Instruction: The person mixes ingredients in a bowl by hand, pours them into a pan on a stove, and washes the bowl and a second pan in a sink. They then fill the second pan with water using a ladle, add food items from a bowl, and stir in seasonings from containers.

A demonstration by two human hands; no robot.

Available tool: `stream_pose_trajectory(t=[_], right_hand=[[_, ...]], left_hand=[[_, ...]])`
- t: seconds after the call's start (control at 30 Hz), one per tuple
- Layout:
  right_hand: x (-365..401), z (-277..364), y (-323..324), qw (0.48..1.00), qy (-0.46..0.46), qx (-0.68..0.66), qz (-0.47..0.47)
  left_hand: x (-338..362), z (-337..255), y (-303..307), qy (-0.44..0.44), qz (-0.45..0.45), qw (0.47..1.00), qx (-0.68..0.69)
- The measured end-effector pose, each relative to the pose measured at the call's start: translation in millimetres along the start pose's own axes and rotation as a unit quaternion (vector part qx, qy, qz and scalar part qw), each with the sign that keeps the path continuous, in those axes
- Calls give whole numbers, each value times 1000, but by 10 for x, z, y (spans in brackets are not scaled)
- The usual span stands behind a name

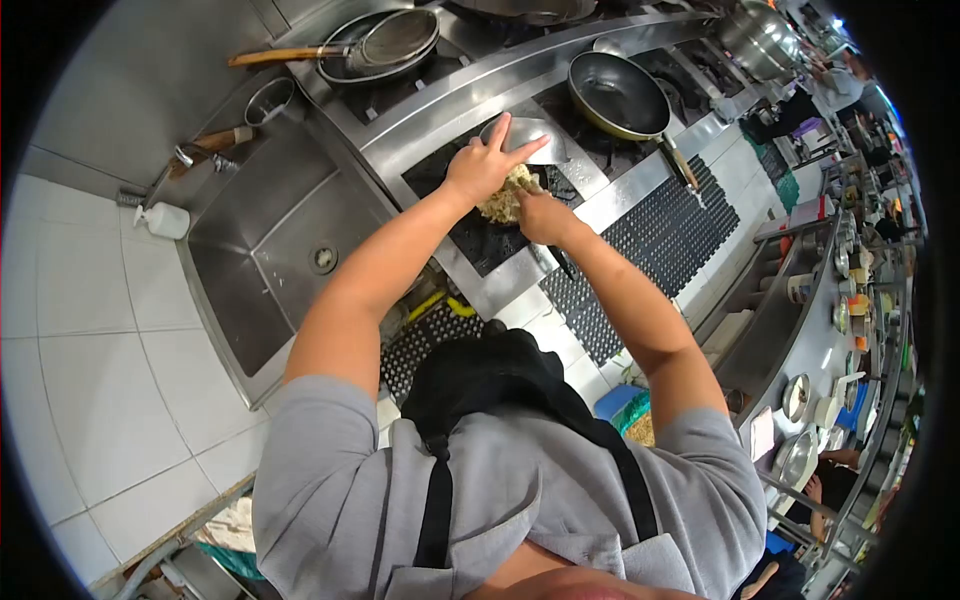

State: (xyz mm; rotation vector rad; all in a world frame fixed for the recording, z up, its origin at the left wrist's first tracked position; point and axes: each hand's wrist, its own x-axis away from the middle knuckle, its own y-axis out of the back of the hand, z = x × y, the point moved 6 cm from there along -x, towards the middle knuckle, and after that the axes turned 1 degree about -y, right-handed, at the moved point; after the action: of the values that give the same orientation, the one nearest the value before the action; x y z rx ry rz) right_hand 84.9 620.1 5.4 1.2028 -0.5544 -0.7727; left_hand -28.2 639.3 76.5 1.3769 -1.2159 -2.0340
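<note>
My left hand (482,168) reaches over the stove, two fingers stretched apart across a shiny metal bowl (545,141), which looks tilted and gripped by that hand. Just below the bowl is a lumpy, pale yellow mass of food (500,207) above the black burner area. My right hand (545,217) is curled against the right side of this food, fingertips touching it. Whether it pinches anything is hidden. A black handle (565,264) sticks out below my right hand; what it belongs to is mostly covered.
A steel sink (300,235) lies to the left, with a white bottle (163,220) on its ledge. A dark wok (620,95) stands on the right burner, its handle pointing toward me. Behind are a strainer (400,38) and pan. Black mats (655,235) cover the floor.
</note>
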Motion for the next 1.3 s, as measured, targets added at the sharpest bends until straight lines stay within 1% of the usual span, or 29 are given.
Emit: stream_pose_trajectory(t=[0.03,0.07,0.1,0.17,0.2,0.23,0.3,0.33,0.37,0.43,0.47,0.5,0.53,0.57,0.6,0.63,0.7,0.73,0.77,0.83,0.87,0.9,0.97,1.03,1.1,1.13,1.2,1.23,1.3], right_hand=[[32,-54,-95,999,-19,-41,17],[60,-97,-78,996,-15,-72,-58],[64,-57,-5,996,-16,-69,-61],[120,-129,32,974,-150,-171,-13],[110,-143,20,974,-150,-169,-16],[88,-114,-21,981,-121,-151,-9],[37,-30,-100,991,-64,-118,7],[9,6,-185,993,-56,-96,42],[-13,15,-223,993,-56,-97,40],[-26,50,-349,993,-32,30,111],[-67,-10,-401,990,-42,67,118],[-127,-60,-393,990,-41,66,120],[-168,-106,-390,984,-40,103,138],[-195,-153,-390,977,-38,140,156],[-222,-166,-314,977,-42,137,155],[-241,-196,-359,977,-39,134,159],[-323,-246,-265,985,-57,138,90],[-308,-179,-241,990,-26,129,56],[-289,-70,-265,992,31,109,55],[-289,28,-370,973,67,142,170],[-338,-12,-411,973,70,139,171],[-450,-95,-448,976,63,128,165],[-650,-182,-467,978,63,116,160],[-827,-257,-392,978,30,155,137],[-848,-306,-360,981,28,136,135],[-824,-336,-290,988,18,124,92],[-608,-311,-78,995,13,101,-5],[-441,-238,-29,994,16,105,-5],[-126,-164,-42,997,0,67,34]], left_hand=[[-8,-2,41,-4,-14,1000,-17],[-10,50,53,12,-6,1000,-21],[-16,80,98,10,-11,1000,-21],[18,229,113,80,37,995,54],[55,268,112,96,49,992,62],[90,278,126,94,46,993,61],[205,445,89,214,28,965,146],[258,515,55,254,13,950,180],[296,548,9,252,14,951,179],[441,703,5,333,-113,904,243],[512,786,-162,424,-52,867,257],[482,777,-93,426,-50,866,256],[567,778,-135,510,-42,771,379],[636,729,-184,578,-34,652,490],[640,722,-219,578,-29,637,509],[660,726,-241,582,-28,636,505],[671,703,-286,603,-80,499,618],[657,695,-198,601,-86,461,647],[679,744,-181,602,-90,462,645],[745,729,-135,613,-106,368,691],[756,696,-41,612,-108,353,699],[809,697,-44,614,-112,353,697],[938,684,-98,598,-141,245,750],[988,672,43,595,-160,245,748],[1053,664,180,600,-162,208,756],[1097,683,259,600,-168,208,754],[1207,730,416,595,-183,186,760],[1262,785,497,593,-187,185,761],[1483,823,617,601,-206,138,760]])
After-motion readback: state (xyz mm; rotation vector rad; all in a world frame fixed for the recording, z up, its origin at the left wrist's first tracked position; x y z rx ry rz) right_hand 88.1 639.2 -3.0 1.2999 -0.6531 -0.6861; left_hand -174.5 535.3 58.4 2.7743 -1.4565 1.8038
